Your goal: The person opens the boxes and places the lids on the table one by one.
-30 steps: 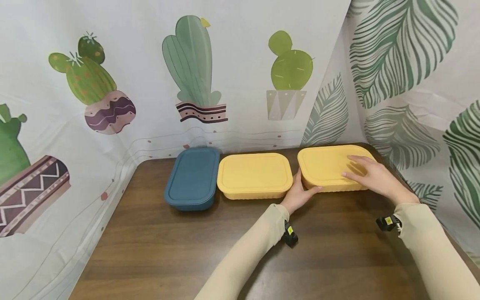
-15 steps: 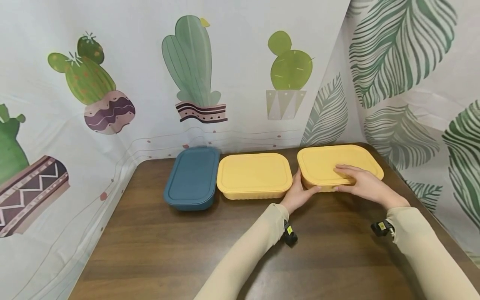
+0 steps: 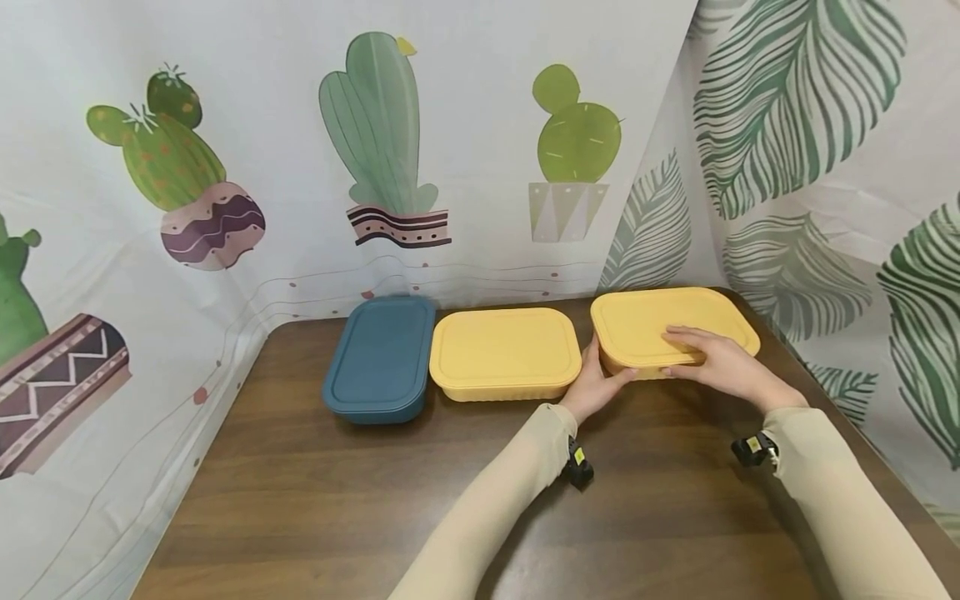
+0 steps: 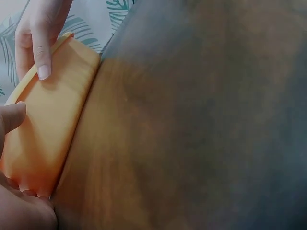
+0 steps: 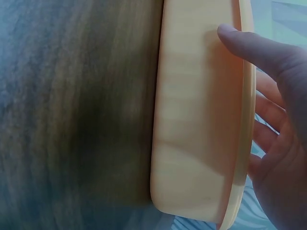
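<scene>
A yellow lidded food container (image 3: 645,321) stands at the table's back right corner, lid on. My left hand (image 3: 592,392) grips its near left corner. In the left wrist view the thumb presses the front wall (image 4: 57,112), while the fingers lie around the container's end. At the front edge, right of centre, my right hand (image 3: 723,367) holds the container, its fingers on the lid and its thumb below the rim. The right wrist view shows that thumb (image 5: 254,48) against the front wall, with the other fingers beyond the lid's edge.
Left of my left hand lies a second yellow lidded container (image 3: 506,346). Beside it a dark blue lidded container (image 3: 381,350) is turned lengthwise. All stand along the back of the brown wooden table (image 3: 337,517), before a cloth (image 3: 487,167) printed with cacti and leaves.
My right hand has moved left and toward me, its thumb passing from the lid's top down to the front wall. The left hand keeps its hold. The head view has shifted slightly.
</scene>
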`<state>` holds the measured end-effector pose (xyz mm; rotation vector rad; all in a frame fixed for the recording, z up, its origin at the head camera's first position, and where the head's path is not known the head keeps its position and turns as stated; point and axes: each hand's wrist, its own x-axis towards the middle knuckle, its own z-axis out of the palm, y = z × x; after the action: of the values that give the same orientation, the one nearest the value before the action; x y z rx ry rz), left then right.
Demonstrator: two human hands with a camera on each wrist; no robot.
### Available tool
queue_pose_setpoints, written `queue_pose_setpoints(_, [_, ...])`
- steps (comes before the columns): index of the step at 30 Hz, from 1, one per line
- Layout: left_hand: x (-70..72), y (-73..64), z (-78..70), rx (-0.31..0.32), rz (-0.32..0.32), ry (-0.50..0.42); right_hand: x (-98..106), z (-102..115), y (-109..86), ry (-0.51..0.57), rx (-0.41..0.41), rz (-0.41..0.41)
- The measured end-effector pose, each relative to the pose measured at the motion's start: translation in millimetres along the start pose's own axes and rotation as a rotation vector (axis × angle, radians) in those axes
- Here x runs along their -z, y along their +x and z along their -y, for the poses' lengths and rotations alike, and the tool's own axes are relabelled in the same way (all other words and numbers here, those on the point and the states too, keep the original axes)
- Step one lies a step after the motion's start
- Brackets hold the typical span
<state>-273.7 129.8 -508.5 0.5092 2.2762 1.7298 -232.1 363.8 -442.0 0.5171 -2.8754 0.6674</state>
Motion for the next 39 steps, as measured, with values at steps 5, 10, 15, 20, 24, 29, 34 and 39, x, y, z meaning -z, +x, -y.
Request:
queue_pose_setpoints(5, [0.7, -1.5, -2.2, 0.017, 0.001, 0.003, 1, 1, 1.8, 0.008, -0.014, 0.009])
queue_pose_setpoints(10, [1.2, -0.9, -1.8, 0.007, -0.005, 0.007, 4, 1, 4.0, -0.016, 0.023, 0.002])
queue_pose_setpoints(15, [0.8, 0.1, -1.3, -0.003, -0.002, 0.003, 8, 3, 5.6, -0.017, 0.007, 0.030])
queue_pose_setpoints(20, [-0.1, 0.9, 0.5, -0.002, 0.002, 0.003, 10, 4, 6.6, -0.008, -0.027, 0.065])
queue_pose_setpoints(24, [-1.0, 1.4, 2.0, -0.002, -0.003, 0.011, 12, 6, 7.6, 0.000, -0.033, 0.074])
queue_pose_setpoints(29, [-1.5, 1.0, 2.6, -0.007, -0.001, 0.014, 14, 7, 6.9, 0.008, -0.045, 0.080])
queue_pose_setpoints(34, [-1.6, 1.8, 3.2, -0.012, 0.001, 0.027, 16, 9, 6.8, 0.032, -0.064, 0.089])
queue_pose_setpoints(39, [-1.1, 3.7, 3.0, -0.020, 0.011, 0.051, 19, 10, 7.5, 0.051, -0.078, 0.108])
